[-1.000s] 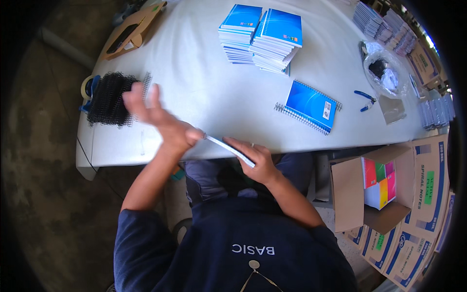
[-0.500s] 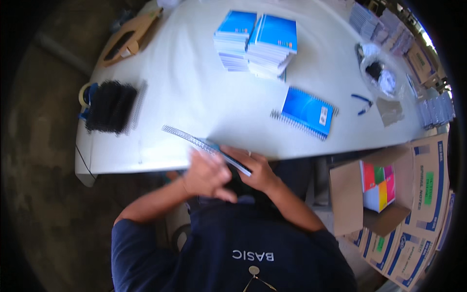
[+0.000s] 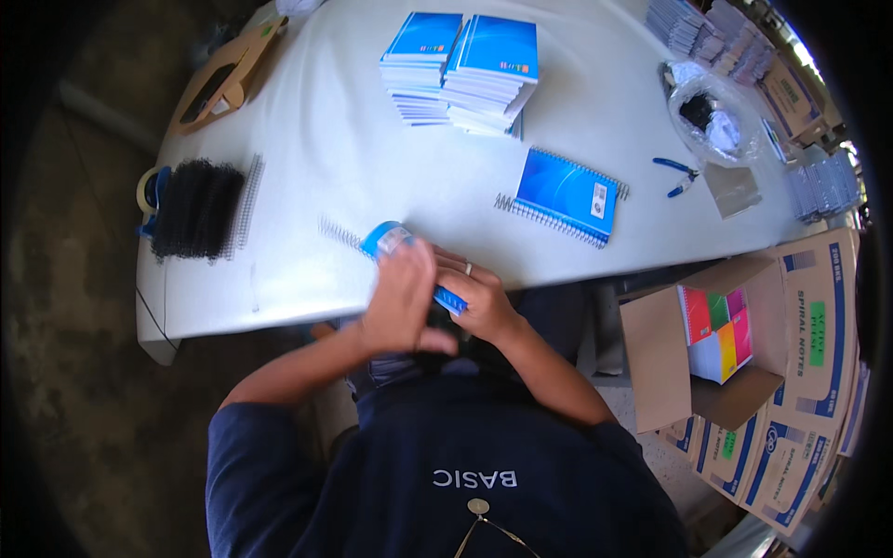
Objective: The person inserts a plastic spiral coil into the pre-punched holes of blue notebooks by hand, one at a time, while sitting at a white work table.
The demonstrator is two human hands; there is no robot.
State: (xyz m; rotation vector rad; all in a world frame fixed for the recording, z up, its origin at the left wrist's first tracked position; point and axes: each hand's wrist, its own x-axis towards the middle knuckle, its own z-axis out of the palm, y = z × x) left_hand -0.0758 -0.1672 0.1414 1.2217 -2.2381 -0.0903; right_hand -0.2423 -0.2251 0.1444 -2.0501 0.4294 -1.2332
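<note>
A blue-covered notebook [image 3: 381, 237] is held at the table's near edge, its cover bowed. My right hand [image 3: 482, 302], with a ring on one finger, is closed round its right end. Across the notebook's near side lies my left hand [image 3: 402, 290], slightly blurred, fingers stretched out and thumb apart; its fingertips hide part of the notebook. A thin spiral wire [image 3: 339, 231] sticks out past the notebook's left end. Farther right on the table lie blue spiral notebooks [image 3: 563, 195], one on another, coils showing along opposite edges.
Two stacks of blue-covered notebooks [image 3: 488, 56] stand at the back. Black spiral coils [image 3: 195, 209] lie at left beside a tape roll [image 3: 147, 191]. Blue-handled pliers [image 3: 677, 177] and a plastic bag [image 3: 716, 121] are at right. An open carton [image 3: 656, 358] holds colourful notebooks.
The held notebook has turned from nearly edge-on to show its blue cover, now bowed. My left hand has moved up and right over it; the right hand keeps its grip.
</note>
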